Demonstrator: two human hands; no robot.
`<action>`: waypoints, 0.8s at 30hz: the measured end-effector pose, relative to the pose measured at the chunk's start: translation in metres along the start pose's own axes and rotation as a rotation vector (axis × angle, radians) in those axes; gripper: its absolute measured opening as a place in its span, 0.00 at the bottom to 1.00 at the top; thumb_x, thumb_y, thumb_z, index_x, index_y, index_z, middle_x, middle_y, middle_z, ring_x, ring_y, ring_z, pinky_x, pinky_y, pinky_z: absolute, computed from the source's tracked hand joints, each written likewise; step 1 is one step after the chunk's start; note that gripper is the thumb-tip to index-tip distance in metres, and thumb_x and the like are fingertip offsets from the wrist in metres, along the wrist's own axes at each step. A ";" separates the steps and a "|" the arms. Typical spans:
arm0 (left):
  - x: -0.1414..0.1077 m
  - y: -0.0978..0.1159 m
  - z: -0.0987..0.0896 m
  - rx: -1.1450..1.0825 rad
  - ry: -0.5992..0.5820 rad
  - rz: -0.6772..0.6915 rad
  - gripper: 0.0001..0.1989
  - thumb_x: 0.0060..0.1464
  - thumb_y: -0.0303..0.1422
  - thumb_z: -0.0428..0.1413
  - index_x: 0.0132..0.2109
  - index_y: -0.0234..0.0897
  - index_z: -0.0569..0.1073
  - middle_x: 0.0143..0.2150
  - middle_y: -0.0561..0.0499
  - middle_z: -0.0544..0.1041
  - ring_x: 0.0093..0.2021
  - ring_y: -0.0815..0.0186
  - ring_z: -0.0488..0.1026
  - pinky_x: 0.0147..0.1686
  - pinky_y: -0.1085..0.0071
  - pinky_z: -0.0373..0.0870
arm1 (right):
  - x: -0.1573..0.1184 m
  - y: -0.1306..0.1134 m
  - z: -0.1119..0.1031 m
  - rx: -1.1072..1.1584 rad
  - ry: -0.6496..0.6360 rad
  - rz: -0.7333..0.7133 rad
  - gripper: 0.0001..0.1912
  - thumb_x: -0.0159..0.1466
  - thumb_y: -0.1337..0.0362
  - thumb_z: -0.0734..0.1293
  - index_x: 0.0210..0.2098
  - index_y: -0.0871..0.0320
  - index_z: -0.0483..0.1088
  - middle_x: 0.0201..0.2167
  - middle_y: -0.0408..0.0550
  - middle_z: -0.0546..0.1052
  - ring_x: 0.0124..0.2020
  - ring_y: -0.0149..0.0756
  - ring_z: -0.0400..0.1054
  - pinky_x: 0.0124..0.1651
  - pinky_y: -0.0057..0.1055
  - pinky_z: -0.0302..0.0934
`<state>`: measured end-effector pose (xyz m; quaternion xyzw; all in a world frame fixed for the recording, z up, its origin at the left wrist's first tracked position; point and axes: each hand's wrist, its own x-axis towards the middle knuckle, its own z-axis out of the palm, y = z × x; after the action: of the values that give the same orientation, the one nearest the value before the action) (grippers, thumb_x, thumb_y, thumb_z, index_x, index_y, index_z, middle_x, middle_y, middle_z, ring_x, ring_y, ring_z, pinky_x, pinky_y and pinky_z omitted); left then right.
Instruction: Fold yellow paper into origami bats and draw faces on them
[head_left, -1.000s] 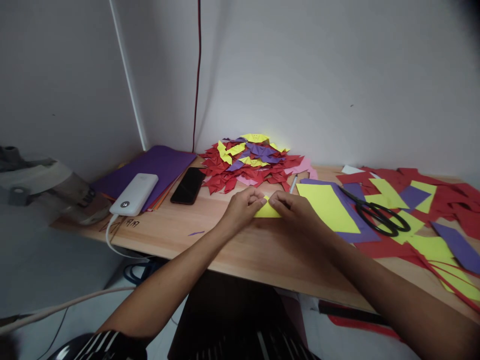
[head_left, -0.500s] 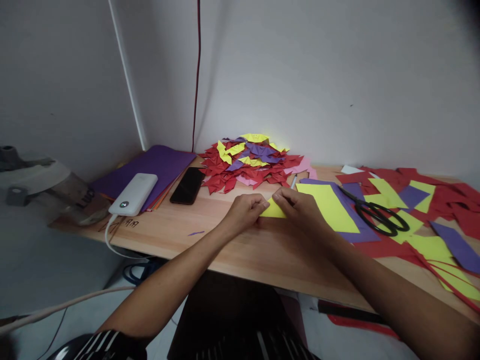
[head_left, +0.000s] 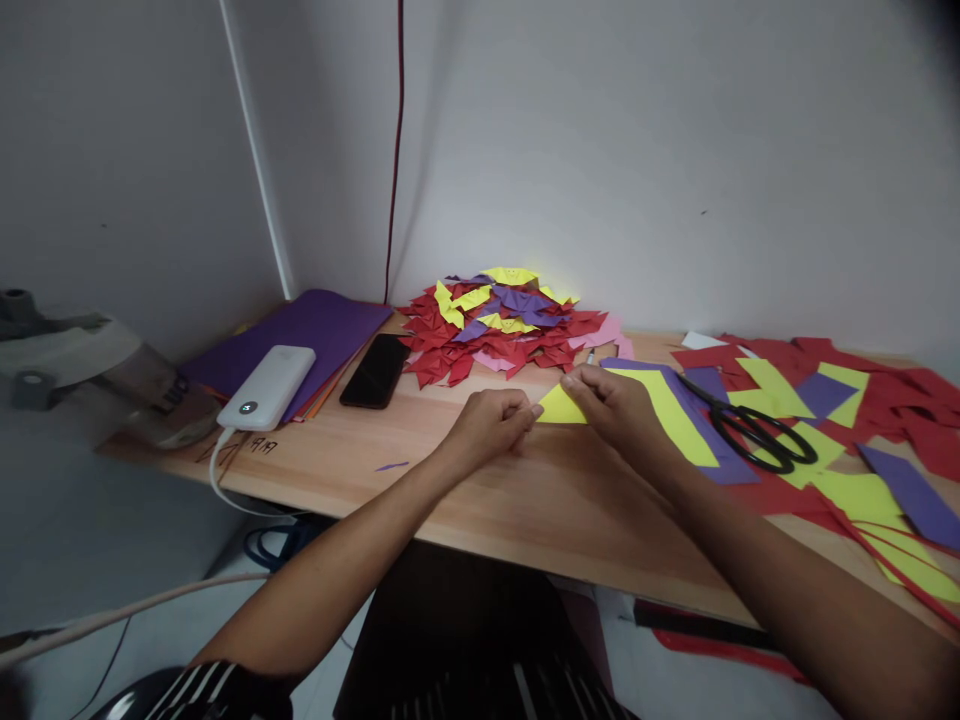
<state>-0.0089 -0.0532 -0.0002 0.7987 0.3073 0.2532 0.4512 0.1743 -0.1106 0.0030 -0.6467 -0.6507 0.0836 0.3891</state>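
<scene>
A small yellow paper piece [head_left: 562,406] with a slanted edge is between my two hands, just above the desk. My left hand [head_left: 496,420] pinches its left corner with curled fingers. At the upper right edge of the piece, my right hand [head_left: 611,398] grips it between thumb and fingers. Behind the hands lies a heap of folded paper shapes [head_left: 491,322] in red, yellow, purple and pink. A larger yellow sheet [head_left: 682,420] rests on a purple one, right beside my right hand.
Black scissors [head_left: 757,435] lie on scattered red, yellow and purple paper at the right. A black phone [head_left: 375,371], a white power bank [head_left: 270,388] and purple sheets [head_left: 337,318] are at the left on the wooden desk [head_left: 450,510].
My right hand has shifted slightly right and up along the yellow paper piece, leaving more of it showing. My left hand has barely moved.
</scene>
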 end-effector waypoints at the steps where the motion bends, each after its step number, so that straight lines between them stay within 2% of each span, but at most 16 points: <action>1: 0.000 -0.001 0.000 -0.017 -0.003 -0.002 0.15 0.57 0.40 0.50 0.26 0.36 0.66 0.18 0.57 0.67 0.20 0.72 0.62 0.24 0.74 0.55 | 0.000 0.000 0.001 0.004 -0.015 -0.002 0.16 0.65 0.56 0.57 0.23 0.56 0.60 0.19 0.40 0.61 0.23 0.30 0.56 0.27 0.28 0.48; 4: 0.002 -0.004 0.002 -0.029 0.010 0.030 0.12 0.56 0.39 0.51 0.30 0.36 0.68 0.21 0.57 0.66 0.22 0.72 0.60 0.25 0.74 0.54 | -0.002 -0.002 0.006 0.024 -0.085 -0.015 0.17 0.65 0.56 0.58 0.23 0.56 0.59 0.20 0.41 0.62 0.24 0.31 0.57 0.28 0.28 0.50; 10: 0.004 -0.007 0.003 0.050 0.012 0.092 0.13 0.56 0.37 0.50 0.26 0.36 0.62 0.21 0.58 0.57 0.24 0.72 0.54 0.26 0.74 0.49 | -0.007 -0.006 0.014 0.072 -0.165 0.000 0.19 0.65 0.53 0.58 0.21 0.56 0.54 0.19 0.39 0.56 0.23 0.29 0.53 0.26 0.27 0.47; 14: 0.003 -0.004 0.003 0.045 0.030 0.094 0.14 0.56 0.37 0.50 0.25 0.36 0.60 0.21 0.58 0.56 0.24 0.72 0.53 0.26 0.73 0.49 | -0.007 -0.007 0.013 0.120 -0.188 -0.005 0.19 0.66 0.54 0.58 0.22 0.56 0.54 0.20 0.38 0.56 0.23 0.29 0.52 0.27 0.27 0.47; 20: 0.004 -0.005 -0.002 -0.029 0.140 0.089 0.13 0.55 0.37 0.51 0.26 0.36 0.62 0.22 0.57 0.56 0.25 0.71 0.53 0.27 0.73 0.50 | -0.005 -0.009 0.010 0.119 -0.184 0.008 0.19 0.66 0.55 0.57 0.21 0.56 0.54 0.19 0.39 0.56 0.23 0.29 0.53 0.27 0.27 0.47; 24: 0.004 -0.006 -0.003 -0.031 0.124 0.087 0.15 0.57 0.39 0.49 0.26 0.36 0.61 0.23 0.57 0.57 0.25 0.71 0.54 0.26 0.73 0.50 | -0.006 -0.011 0.010 0.106 -0.189 0.004 0.20 0.66 0.55 0.57 0.21 0.56 0.52 0.19 0.39 0.56 0.23 0.29 0.52 0.27 0.28 0.47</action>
<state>-0.0096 -0.0459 -0.0034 0.7870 0.2958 0.3261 0.4322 0.1589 -0.1138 0.0005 -0.6158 -0.6778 0.1795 0.3594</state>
